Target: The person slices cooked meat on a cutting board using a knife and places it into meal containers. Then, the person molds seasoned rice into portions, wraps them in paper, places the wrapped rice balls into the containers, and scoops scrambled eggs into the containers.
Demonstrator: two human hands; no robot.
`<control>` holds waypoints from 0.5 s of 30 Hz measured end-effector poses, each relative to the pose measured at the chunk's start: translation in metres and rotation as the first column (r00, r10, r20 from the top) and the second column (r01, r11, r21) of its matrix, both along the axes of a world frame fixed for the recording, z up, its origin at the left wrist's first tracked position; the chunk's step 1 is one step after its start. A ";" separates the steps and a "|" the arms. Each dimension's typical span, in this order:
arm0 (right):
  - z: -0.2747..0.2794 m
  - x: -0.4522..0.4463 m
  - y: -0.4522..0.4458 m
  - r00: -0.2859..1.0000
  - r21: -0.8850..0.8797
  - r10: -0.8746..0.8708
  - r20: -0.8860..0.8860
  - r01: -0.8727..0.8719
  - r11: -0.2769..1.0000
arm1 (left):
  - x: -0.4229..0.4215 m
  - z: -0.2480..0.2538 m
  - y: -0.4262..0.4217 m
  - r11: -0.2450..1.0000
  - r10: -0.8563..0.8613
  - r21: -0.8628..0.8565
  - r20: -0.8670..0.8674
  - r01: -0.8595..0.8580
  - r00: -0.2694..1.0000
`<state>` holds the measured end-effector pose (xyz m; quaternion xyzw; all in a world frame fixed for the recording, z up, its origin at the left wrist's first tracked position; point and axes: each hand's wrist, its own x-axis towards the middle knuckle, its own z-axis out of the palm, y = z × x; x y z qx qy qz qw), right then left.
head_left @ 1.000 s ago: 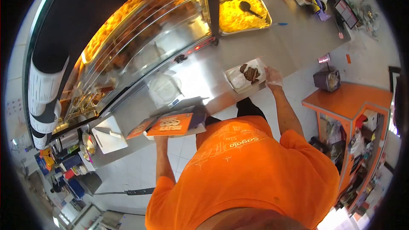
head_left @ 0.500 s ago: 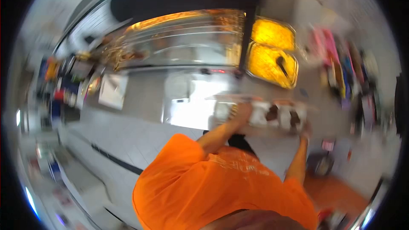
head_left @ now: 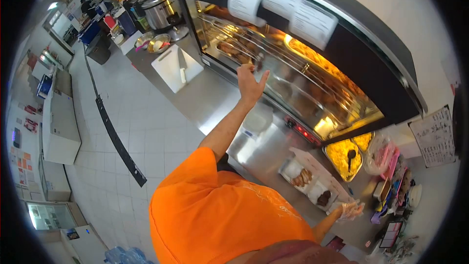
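Observation:
My bare left hand (head_left: 250, 84) is raised at the front of the glass food warmer (head_left: 273, 73), thumb apart from the fingers. Nothing shows in its grip; whether it touches the glass is unclear. Low on the right, my right hand (head_left: 351, 209) wears a clear plastic glove, its fingers loosely stretched out beside a takeaway box (head_left: 318, 166). White rice fills the box, with sliced meat (head_left: 302, 178) on one portion and a dark piece of meat (head_left: 324, 198) on another. Inside the warmer, browned meat (head_left: 234, 51) lies on a tray.
Trays of yellow food (head_left: 343, 159), one with a black spoon (head_left: 351, 155), stand right of the warmer. A knife (head_left: 182, 66) rests on a white cutting board (head_left: 168, 76) at the left. Beyond are metal bowls (head_left: 159, 43) and a large pot (head_left: 161, 10). Bags and utensils crowd the right end.
The view has swung left and sharpened. My left hand has left the takeaway box and risen to the warmer's front. My right hand stays by the box's right end.

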<state>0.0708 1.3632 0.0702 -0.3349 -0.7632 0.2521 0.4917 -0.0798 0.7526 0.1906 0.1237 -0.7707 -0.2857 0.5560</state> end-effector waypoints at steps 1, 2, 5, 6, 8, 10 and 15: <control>0.010 -0.016 -0.036 0.999 0.007 0.017 -0.036 -0.016 1.000 | -0.009 0.000 -0.024 0.997 -0.057 -0.044 0.028 0.058 0.998; 0.015 -0.031 -0.064 0.996 -0.030 0.050 -0.076 -0.053 0.998 | -0.020 -0.004 -0.045 0.989 -0.114 -0.084 0.061 0.119 0.992; 0.003 -0.069 -0.141 0.983 0.064 0.124 -0.137 -0.116 0.991 | -0.045 -0.010 -0.095 0.938 -0.236 -0.237 0.103 0.254 0.966; 0.010 -0.070 -0.171 0.944 -0.071 0.265 -0.195 -0.283 0.957 | -0.047 -0.005 -0.103 0.923 -0.248 -0.285 0.074 0.259 0.966; -0.001 -0.081 -0.207 0.922 -0.151 0.302 -0.242 -0.343 0.927 | -0.055 -0.012 -0.124 0.901 -0.296 -0.331 0.009 0.282 0.955; 0.010 -0.083 -0.253 0.936 -0.096 0.294 -0.194 -0.316 0.944 | -0.056 -0.014 -0.152 0.919 -0.290 -0.281 -0.002 0.278 0.957; 0.014 -0.053 -0.296 0.886 -0.110 0.383 -0.260 -0.421 0.900 | -0.053 -0.012 -0.232 0.959 -0.211 -0.178 0.072 0.221 0.975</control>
